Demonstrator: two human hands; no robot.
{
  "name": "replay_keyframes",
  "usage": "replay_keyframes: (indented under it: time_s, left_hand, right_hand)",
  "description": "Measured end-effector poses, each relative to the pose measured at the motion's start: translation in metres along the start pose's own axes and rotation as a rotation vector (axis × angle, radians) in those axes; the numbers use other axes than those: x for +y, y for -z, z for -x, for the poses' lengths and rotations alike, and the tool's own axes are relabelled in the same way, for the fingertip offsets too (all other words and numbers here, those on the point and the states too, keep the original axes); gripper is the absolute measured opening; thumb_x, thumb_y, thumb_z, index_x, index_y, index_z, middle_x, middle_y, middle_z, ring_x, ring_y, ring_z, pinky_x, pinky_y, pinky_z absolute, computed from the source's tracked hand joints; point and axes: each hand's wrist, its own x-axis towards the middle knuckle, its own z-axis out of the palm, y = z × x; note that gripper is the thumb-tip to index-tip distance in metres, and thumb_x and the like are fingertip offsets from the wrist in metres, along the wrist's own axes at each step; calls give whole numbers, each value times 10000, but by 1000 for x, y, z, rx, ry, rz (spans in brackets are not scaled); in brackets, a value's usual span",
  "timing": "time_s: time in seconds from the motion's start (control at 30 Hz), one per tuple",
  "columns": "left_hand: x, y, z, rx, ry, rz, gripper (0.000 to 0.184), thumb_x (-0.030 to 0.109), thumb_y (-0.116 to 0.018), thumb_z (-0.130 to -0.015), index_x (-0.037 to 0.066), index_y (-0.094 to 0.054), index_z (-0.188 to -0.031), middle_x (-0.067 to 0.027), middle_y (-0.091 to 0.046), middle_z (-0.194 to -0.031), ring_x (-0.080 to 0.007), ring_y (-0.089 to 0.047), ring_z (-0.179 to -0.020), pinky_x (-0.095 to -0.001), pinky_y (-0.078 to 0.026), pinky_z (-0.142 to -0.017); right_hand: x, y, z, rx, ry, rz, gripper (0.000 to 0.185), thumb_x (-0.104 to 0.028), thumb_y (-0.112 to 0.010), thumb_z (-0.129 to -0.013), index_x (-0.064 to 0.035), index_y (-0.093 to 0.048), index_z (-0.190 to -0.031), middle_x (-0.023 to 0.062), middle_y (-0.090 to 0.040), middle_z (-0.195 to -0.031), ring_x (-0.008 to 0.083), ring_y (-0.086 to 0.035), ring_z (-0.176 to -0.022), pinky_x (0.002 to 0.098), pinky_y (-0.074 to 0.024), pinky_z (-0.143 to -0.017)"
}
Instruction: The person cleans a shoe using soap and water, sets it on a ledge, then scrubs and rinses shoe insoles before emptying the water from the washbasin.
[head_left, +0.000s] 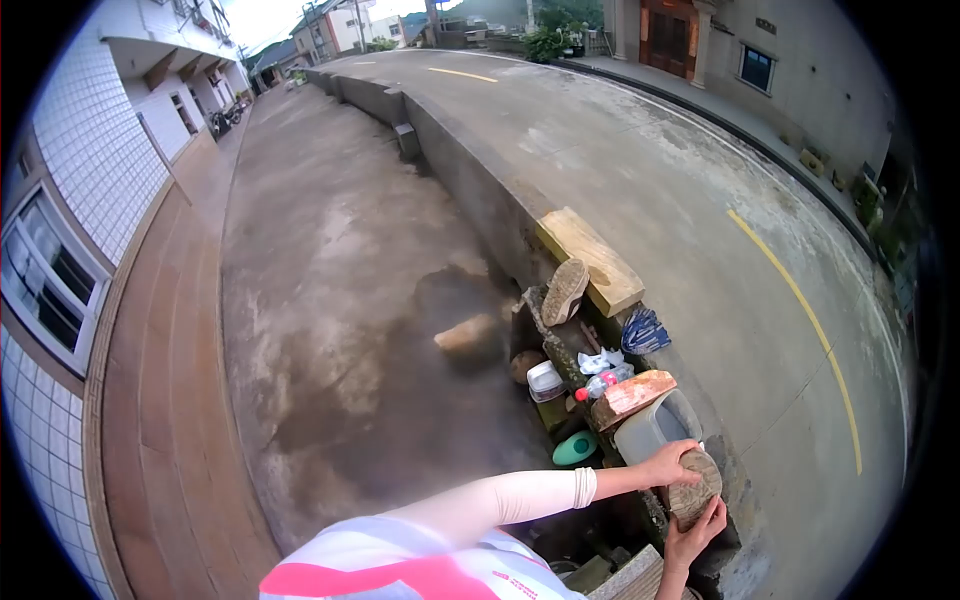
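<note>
Both my hands grip a shoe (696, 488), its tan sole turned up. My left hand (670, 466) is closed on its far end, fingers on the edge. From below, my right hand (692, 540) holds the near end. Just beyond my left hand stands a grey plastic tub (640, 436) on the low wall. Another shoe (566, 292), its sole showing, leans farther along the wall by a pale wooden block (598, 262). Beside them lies a blue-bristled brush (645, 331).
A reddish brick (634, 396), a clear bottle with red cap (600, 384), a white container (545, 381) and a green plastic item (574, 448) crowd the wall's ledge. Wet concrete (350, 400) with a stone (465, 336) lies left; a road (690, 250) runs right.
</note>
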Motion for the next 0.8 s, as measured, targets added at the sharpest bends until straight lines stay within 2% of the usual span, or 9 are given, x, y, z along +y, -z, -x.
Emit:
replay_keyframes:
  time_s: [0.27,0.37,0.47,0.57,0.6,0.73,0.77,0.8]
  left_hand:
    - [3,44,-7,56,1,101,426,155,-742,-677,13,-579,-1044,-86,-624,-957,-167,-582,-913,-300,-462,-811]
    - [5,72,-25,21,-3,104,440,157,-745,-676,10,-583,-1058,-86,-625,-969,-159,-578,-919,-293,-462,-816]
    - [12,110,-46,29,53,128,451,141,-745,-674,0,-581,-1070,-88,-625,-964,-157,-576,-919,-288,-460,-817]
    - [13,154,-68,136,-64,4,447,119,-741,-678,-7,-582,-1076,-86,-624,-969,-150,-574,-910,-287,-460,-821]
    - [15,174,-75,53,55,177,423,96,-736,-693,-8,-582,-1073,-76,-621,-976,-139,-569,-903,-279,-459,-823]
    - [19,238,-98,84,109,266,390,60,-731,-708,-4,-581,-1062,-55,-616,-965,-111,-560,-892,-256,-461,-800]
    - [18,250,-102,124,90,296,336,58,-721,-708,-10,-582,-1006,-56,-627,-903,-124,-563,-826,-274,-464,-766]
    - [15,264,-107,118,95,243,348,56,-723,-711,-4,-587,-1025,-53,-626,-915,-118,-562,-854,-266,-464,-773]
  right_hand:
    - [-26,-19,-35,-45,38,10,863,-32,-762,-591,-45,-366,-1358,248,-391,-1276,425,-419,-1137,478,-369,-958]
    - [-40,-37,-57,-66,-18,-15,912,38,-744,-557,-35,-343,-1372,218,-381,-1287,401,-400,-1178,462,-333,-1002]
    - [-50,-71,-84,-44,-41,-57,917,31,-755,-554,-43,-346,-1371,216,-383,-1287,400,-405,-1176,463,-341,-996]
    - [-62,-113,-118,-9,34,-31,874,-26,-780,-604,-48,-350,-1365,240,-384,-1278,418,-418,-1146,471,-368,-965]
    - [-70,-126,-132,-13,41,-41,870,-19,-775,-610,-48,-347,-1366,238,-385,-1277,412,-418,-1149,468,-365,-968]
    - [-102,-178,-174,-33,24,-113,849,-21,-765,-620,-50,-355,-1363,246,-382,-1280,420,-418,-1146,468,-359,-971]
    - [-107,-190,-182,-39,29,-109,860,-25,-764,-610,-48,-353,-1365,237,-387,-1280,414,-419,-1151,464,-357,-975]
    - [-113,-200,-189,-46,33,-105,871,-29,-763,-600,-46,-350,-1367,229,-392,-1281,407,-420,-1156,459,-354,-979]
